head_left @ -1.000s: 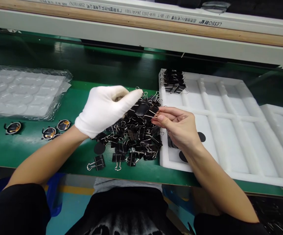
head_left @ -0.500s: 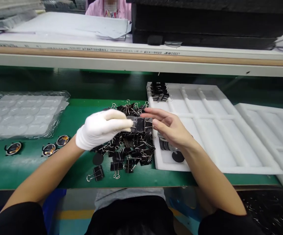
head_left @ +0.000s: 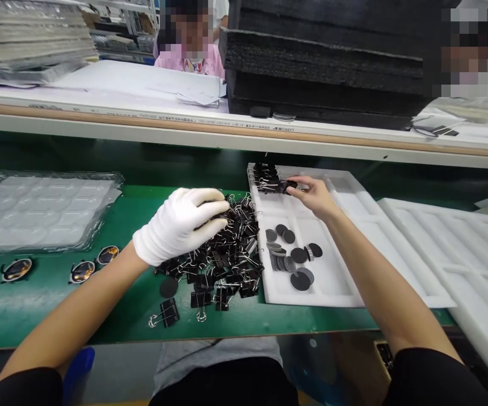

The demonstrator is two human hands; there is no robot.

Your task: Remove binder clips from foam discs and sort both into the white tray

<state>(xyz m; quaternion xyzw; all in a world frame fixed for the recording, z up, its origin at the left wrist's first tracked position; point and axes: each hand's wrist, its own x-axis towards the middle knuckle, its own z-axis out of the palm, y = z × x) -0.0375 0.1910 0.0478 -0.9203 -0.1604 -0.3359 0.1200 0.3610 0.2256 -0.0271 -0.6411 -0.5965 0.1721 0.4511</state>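
My left hand (head_left: 185, 224), in a white glove, hovers at the left side of a pile of black binder clips (head_left: 227, 265). Its fingers are spread and nothing shows between them. At the upper left compartment of a white foam tray (head_left: 341, 301), my right hand (head_left: 314, 197), bare, pinches a binder clip (head_left: 289, 185) between thumb and fingers. This clip is beside a row of binder clips (head_left: 265, 170) standing in that compartment. Dark round discs (head_left: 298, 255) lie scattered in the compartment below.
Watch-like round pieces (head_left: 82, 272) and a clear plastic blister tray (head_left: 45, 208) lie at left. A loose clip (head_left: 169, 312) is near the bench's front edge. Another white tray (head_left: 451, 254) is at right. A shelf (head_left: 142, 132) crosses behind, bearing black foam blocks (head_left: 324, 84); people sit beyond.
My right hand has moved from above the pile to the tray's upper left compartment, carrying clip. My left hand has parted from the clips and spread its fingers. The view has tilted up slightly.
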